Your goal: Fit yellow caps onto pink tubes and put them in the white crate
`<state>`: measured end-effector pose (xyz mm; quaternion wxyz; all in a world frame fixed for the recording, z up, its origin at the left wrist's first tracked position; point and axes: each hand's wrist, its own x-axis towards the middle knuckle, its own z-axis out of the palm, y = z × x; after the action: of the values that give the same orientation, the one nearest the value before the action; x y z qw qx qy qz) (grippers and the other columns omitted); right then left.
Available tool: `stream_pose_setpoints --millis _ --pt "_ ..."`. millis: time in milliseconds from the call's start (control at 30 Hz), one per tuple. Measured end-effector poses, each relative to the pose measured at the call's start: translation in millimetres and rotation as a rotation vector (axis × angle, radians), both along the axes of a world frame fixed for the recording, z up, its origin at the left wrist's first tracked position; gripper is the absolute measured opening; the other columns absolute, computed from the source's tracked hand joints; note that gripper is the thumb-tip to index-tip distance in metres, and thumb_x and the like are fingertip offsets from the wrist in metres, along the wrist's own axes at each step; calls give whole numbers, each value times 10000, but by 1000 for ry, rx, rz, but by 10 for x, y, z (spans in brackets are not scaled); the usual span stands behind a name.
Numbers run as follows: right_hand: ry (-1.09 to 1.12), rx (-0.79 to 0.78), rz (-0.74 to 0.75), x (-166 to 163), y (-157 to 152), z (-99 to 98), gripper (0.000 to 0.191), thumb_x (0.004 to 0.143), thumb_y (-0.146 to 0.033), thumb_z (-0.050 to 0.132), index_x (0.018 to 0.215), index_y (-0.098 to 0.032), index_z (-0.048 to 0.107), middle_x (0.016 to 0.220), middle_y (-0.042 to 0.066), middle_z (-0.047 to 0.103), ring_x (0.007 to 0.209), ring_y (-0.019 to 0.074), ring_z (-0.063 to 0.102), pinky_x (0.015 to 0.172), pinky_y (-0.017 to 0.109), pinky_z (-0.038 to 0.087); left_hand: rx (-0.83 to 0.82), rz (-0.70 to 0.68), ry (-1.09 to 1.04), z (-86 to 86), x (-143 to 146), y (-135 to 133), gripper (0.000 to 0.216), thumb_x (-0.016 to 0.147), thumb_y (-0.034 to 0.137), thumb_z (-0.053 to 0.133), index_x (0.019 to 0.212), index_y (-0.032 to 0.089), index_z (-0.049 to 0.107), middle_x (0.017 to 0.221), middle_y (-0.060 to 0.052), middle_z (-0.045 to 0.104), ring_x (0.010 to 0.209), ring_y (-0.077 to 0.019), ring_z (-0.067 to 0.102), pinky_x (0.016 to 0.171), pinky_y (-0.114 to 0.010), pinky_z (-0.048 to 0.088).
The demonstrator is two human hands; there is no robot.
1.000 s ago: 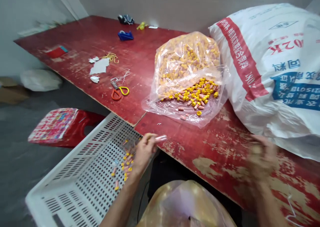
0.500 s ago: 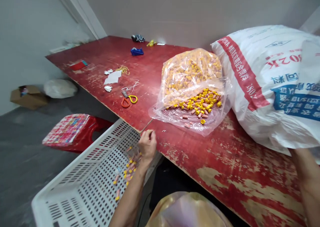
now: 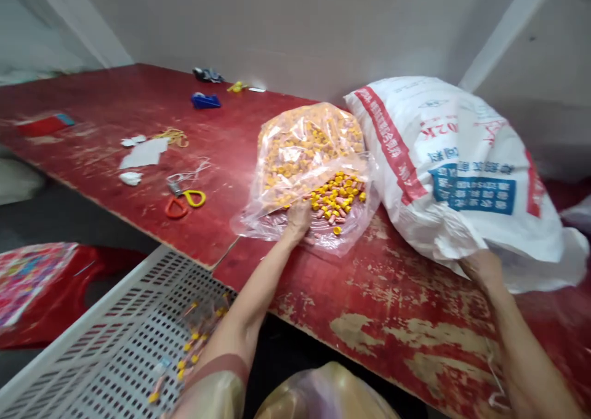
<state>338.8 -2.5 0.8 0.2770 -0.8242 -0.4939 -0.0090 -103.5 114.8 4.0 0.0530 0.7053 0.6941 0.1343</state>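
Note:
My left hand is at the mouth of a clear plastic bag, against the left side of a loose pile of small pink pieces with yellow caps. Its fingers are blurred, so their grip does not show clearly. At the lower edge of a big white woven sack, my right hand reaches into the folds of its opening. The fingers of that hand are hidden by the sack. More of the capped pieces fill the back of the clear bag.
A white perforated crate below the table edge holds several capped pieces. Scissors, paper scraps, yellow rubber bands and a blue tape dispenser lie on the red table. A red stool stands at left.
My left hand has moved from above the crate's edge to the pieces in the clear bag. My right hand stays at the sack. The view has turned to the right.

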Motion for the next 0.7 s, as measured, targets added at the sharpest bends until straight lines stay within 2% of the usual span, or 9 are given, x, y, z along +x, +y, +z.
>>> stream_pose_setpoints --millis 100,200,233,300,367,433,500,633,700 --pt "51 71 -130 -119 -404 -90 270 718 -389 512 842 -156 570 827 123 581 750 239 558 699 375 428 142 45 -190 -35 -86 -115 253 824 102 413 946 107 635 1006 -162 643 977 -249 613 848 -341 467" --pt "505 299 -68 -543 -691 -121 408 692 -470 569 965 -179 482 778 39 560 616 171 534 605 320 452 277 98 -766 -25 -25 -428 171 810 197 472 914 151 600 862 -66 652 810 -180 629 752 -300 504" --pt "709 365 10 -728 -747 -113 437 678 -462 607 989 -193 459 763 12 548 567 150 521 570 303 455 226 76 -986 -14 45 -585 155 795 241 512 909 161 581 798 -30 639 710 -150 619 671 -272 510" --pt "1026 400 184 -1098 -815 -88 469 676 -420 661 1038 -225 435 804 -12 550 529 122 522 550 293 476 -14 -10 -1357 6 250 -942 201 740 310 601 872 166 552 688 21 605 547 -106 574 526 -226 483" --pt "1195 365 291 -1408 -847 -76 445 694 -389 684 1036 -240 442 890 -2 570 562 120 557 573 307 510 -295 -89 -1571 10 495 -1275 235 690 322 659 811 157 544 612 34 589 485 -98 561 464 -208 465" --pt "1268 329 337 -1618 -861 -96 398 703 -380 706 975 -227 459 934 16 589 648 141 599 612 321 533 -480 -121 -1680 0 706 -1514 236 665 305 684 778 146 551 577 28 595 474 -106 576 451 -210 474" --pt "1267 281 402 -1734 -870 -138 380 701 -363 735 935 -215 474 934 23 607 743 160 615 671 324 539 -563 -139 -1734 -11 826 -1650 234 652 291 696 761 138 556 566 23 603 475 -111 587 454 -215 489" --pt "1142 71 608 -1832 -928 -183 344 717 -362 745 929 -199 528 952 36 623 810 156 602 720 275 515 -642 -181 -1701 -28 819 -1747 253 644 304 712 739 134 551 586 23 616 481 -106 597 472 -223 513" --pt "1076 -19 616 -1897 -981 -173 348 726 -399 732 941 -186 560 939 45 628 762 149 600 662 250 508 -698 -193 -1635 -61 759 -1764 286 646 341 723 725 138 536 553 32 597 449 -104 582 437 -212 496"
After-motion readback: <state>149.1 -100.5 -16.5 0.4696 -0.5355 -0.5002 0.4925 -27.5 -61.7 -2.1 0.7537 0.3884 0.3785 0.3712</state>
